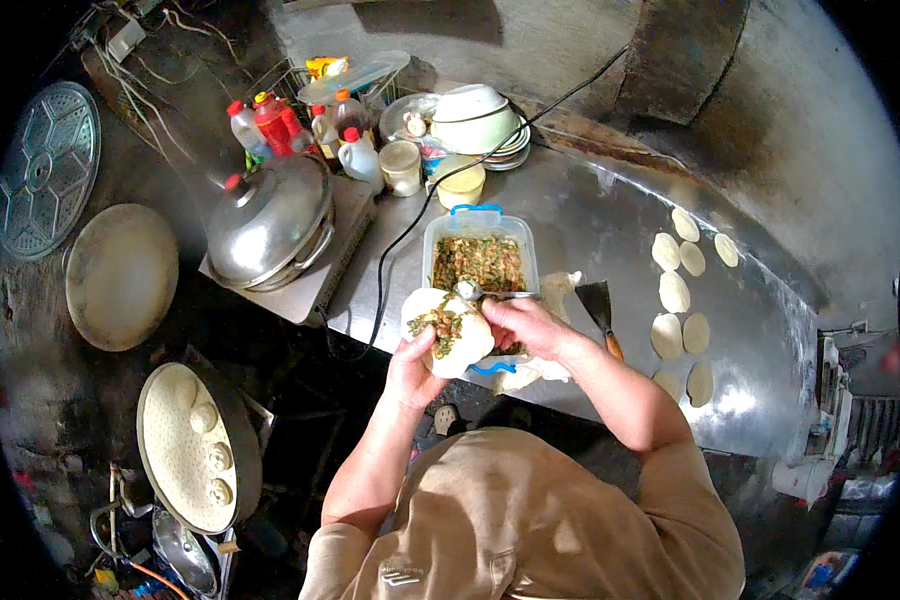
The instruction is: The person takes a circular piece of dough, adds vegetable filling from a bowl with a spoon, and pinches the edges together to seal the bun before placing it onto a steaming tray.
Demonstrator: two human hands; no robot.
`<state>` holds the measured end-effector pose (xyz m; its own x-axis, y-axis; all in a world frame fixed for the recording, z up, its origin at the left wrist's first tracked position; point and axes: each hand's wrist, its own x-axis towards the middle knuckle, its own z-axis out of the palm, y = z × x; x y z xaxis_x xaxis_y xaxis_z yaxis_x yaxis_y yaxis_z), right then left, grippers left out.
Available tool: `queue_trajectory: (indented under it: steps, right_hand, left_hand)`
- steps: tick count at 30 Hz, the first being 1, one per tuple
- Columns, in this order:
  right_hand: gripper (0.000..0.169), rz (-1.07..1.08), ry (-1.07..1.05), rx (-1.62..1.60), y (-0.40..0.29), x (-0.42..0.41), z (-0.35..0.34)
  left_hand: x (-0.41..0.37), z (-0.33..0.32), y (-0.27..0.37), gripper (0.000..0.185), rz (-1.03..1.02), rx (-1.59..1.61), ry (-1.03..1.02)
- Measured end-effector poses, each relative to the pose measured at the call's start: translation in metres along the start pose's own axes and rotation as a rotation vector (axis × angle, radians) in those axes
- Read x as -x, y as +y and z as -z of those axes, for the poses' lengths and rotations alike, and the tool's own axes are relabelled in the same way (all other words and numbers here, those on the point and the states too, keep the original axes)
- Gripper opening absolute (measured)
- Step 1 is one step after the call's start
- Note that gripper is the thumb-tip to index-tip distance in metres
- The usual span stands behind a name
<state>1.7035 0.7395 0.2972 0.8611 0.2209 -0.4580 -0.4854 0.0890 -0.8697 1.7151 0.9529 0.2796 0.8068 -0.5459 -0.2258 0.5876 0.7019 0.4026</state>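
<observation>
My left hand (414, 369) holds a round dough wrapper (465, 346) from below, its thumb on the chopped filling heaped on it. In my right hand (529, 326) is a metal spoon (468, 289), its bowl just over the wrapper's upper edge. Beneath and beyond my hands stands a clear plastic container (531, 251) with blue clips, with filling (480, 262) in it. Several flat dough rounds (675, 292) lie on the metal worktop (570, 217) to the right. A steamer (251, 450) at the lower left holds several pleated buns (218, 456).
A scraper with a wooden handle (598, 307) lies right of the container beside a cloth (562, 289). A lidded wok (277, 225) sits on a stove at the left. Bottles (274, 127), tubs (461, 184) and bowls (476, 120) stand behind. A black cable (420, 214) crosses the worktop.
</observation>
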Motion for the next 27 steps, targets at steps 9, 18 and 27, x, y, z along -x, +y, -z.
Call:
queue_trajectory:
  steps: [9,18,27]
  right_hand:
    - [0.016,0.441,0.252,0.144,0.010,0.012,-0.020]
    - [0.013,0.962,0.260,0.752,0.000,0.037,-0.018]
    - [0.008,0.627,0.252,0.703,-0.014,0.043,-0.010]
  left_hand:
    - [0.007,-0.027,-0.014,0.036,-0.043,-0.245,0.150]
    - [-0.001,-0.025,-0.033,0.042,-0.077,-0.641,0.231]
    - [0.001,-0.034,-0.029,0.031,0.171,-0.571,0.199]
